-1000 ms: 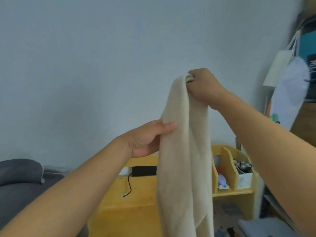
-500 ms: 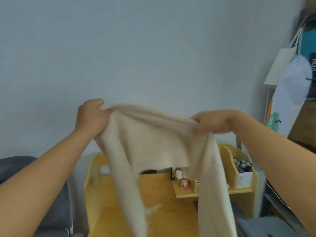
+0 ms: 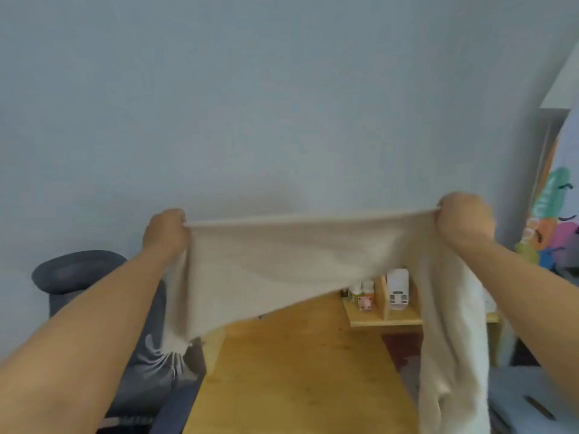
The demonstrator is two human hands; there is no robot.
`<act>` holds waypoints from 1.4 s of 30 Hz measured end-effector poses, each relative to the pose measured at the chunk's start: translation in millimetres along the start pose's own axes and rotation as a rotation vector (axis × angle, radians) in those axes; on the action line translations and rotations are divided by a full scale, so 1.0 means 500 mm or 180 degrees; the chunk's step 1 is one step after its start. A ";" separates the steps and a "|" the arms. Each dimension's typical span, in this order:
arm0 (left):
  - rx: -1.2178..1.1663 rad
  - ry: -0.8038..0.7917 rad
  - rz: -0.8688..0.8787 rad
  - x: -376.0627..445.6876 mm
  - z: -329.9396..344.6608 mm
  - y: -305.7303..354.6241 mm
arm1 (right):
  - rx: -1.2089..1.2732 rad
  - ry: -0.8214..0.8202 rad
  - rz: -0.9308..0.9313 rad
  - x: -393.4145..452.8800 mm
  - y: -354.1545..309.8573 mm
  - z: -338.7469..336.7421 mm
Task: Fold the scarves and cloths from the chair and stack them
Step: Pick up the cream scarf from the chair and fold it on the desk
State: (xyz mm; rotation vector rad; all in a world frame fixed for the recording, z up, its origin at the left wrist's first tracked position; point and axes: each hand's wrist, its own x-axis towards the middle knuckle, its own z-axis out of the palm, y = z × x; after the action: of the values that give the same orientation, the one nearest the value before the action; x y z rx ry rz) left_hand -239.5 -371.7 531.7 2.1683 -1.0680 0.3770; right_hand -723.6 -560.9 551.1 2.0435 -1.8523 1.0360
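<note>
Cream scarf's (image 3: 282, 264) long end past the bottom edge, lower hem motion-blurred, fingertips probably buried in cloth.

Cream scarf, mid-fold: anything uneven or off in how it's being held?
Slightly uneven. The cream scarf is stretched taut between the left hand and right hand, but far more length hangs below the right hand; the fringed end dangles short below the left. No damage visible.

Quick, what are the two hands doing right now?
Left hand: closed, gripping one end of the cream scarf's stretched top edge.
Right hand: closed, gripping the other end; the rest of the scarf hangs down below it.
</note>
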 end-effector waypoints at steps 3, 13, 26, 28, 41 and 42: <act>-0.0379 0.0668 0.0295 0.042 -0.032 0.043 | -0.0213 0.1369 -0.0920 0.007 0.006 -0.055; 0.0987 -0.0921 0.0708 -0.261 0.197 -0.270 | -0.2911 -0.2599 -0.2132 -0.369 0.224 0.169; 0.0117 -0.2485 -0.0211 -0.760 0.314 -0.201 | 0.0209 -0.4667 -0.1346 -0.886 -0.051 0.425; -0.0220 -0.2185 -0.0523 -0.771 0.296 -0.179 | 0.0406 -0.4515 -0.1272 -0.945 -0.112 0.431; 0.1171 -0.1591 -0.0357 -0.523 0.157 -0.413 | -0.0100 -0.2609 -0.0398 -0.528 -0.056 0.446; 0.1121 -0.1306 -0.0245 -0.468 0.142 -0.402 | 0.0000 -0.2299 -0.0291 -0.472 -0.071 0.429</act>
State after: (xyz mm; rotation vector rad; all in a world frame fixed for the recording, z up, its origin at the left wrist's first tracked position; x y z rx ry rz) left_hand -230.2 -197.0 267.8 2.6717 -1.2006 0.0858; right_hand -606.5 -488.7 261.0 2.7029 -1.9958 0.2674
